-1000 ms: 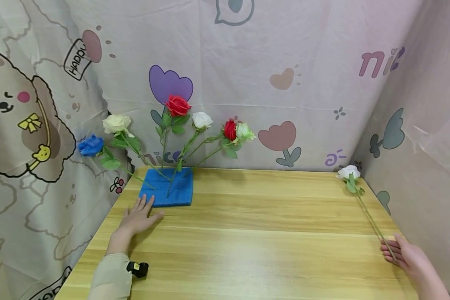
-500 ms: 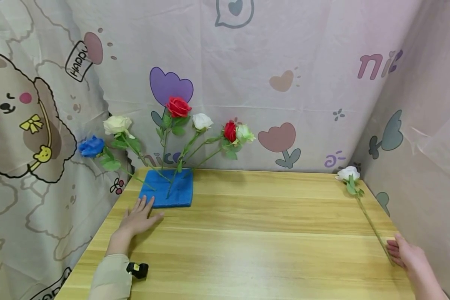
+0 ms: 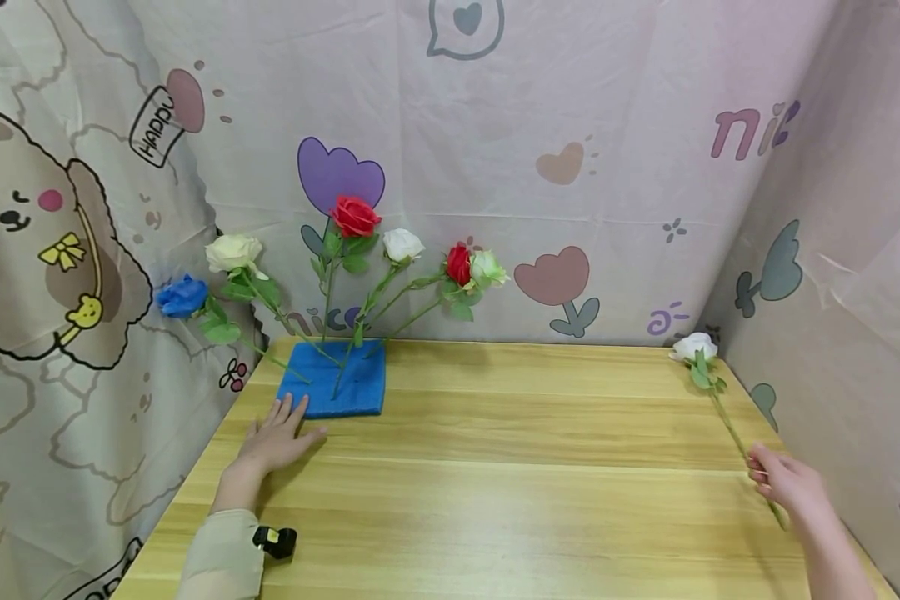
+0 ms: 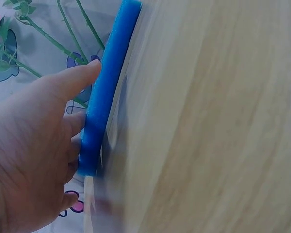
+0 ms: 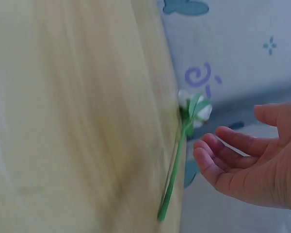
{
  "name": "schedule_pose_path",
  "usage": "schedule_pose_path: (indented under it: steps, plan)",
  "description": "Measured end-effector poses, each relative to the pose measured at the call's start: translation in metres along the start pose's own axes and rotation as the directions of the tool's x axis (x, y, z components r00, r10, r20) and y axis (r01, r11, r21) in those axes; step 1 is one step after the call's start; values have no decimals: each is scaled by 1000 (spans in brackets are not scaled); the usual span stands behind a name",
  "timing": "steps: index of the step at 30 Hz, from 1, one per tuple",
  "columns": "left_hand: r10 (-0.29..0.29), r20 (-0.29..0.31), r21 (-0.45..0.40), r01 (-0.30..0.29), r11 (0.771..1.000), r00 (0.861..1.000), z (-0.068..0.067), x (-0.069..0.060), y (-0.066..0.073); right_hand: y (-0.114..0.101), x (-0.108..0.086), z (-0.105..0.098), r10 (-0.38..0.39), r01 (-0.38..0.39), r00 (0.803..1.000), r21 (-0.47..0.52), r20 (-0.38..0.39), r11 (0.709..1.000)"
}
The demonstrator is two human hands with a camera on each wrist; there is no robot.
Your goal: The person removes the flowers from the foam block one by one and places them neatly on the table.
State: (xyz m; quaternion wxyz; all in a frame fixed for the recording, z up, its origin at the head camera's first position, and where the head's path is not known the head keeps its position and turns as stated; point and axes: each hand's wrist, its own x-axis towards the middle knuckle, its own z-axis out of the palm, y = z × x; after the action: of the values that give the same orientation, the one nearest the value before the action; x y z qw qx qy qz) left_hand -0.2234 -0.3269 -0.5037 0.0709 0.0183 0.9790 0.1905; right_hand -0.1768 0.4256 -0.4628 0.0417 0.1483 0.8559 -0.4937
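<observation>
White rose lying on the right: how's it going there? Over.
Left hand: touching blue pad. Right hand: open by the stem, no grip visible. Rose: lying along table's right side. Nothing seen blocking.

Bright head view, pale glare on the table (image 3: pixel 495 525); 2 dimmer, softer, bluish wrist views.

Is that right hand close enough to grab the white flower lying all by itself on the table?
Probably yes. The right hand looks empty and is right by the stem of the white flower, and nothing seems to stand between them.
</observation>
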Motion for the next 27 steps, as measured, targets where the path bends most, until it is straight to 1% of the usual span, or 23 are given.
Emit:
schedule_pose_path:
  steps: [3,5,12,16,19,24,27]
  plan:
    - [-3,3,-4,3,1000,1000,0,0,0,-11,0,10,-46,46,999,-20,1,999]
    - [-5,5,-4,5,1000,1000,0,0,0,-18,1,16,-73,74,997,-29,16,997]
    - [-3,4,7,3,1000,1000,0,-1,1,-44,2,42,-158,159,987,-75,24,984]
    - [-3,0,9,3,1000,1000,0,-1,1,-62,3,56,-188,191,981,-101,42,976]
    - [-2,-1,14,2,1000,1000,-1,-1,1,-74,3,67,-213,217,976,-96,53,971]
    - [-1,-2,12,1,1000,1000,-3,-3,4,-94,6,87,-276,281,959,-81,65,956]
    - [-2,-2,10,2,1000,1000,-4,-5,7,-106,7,100,-299,305,951,-77,83,949]
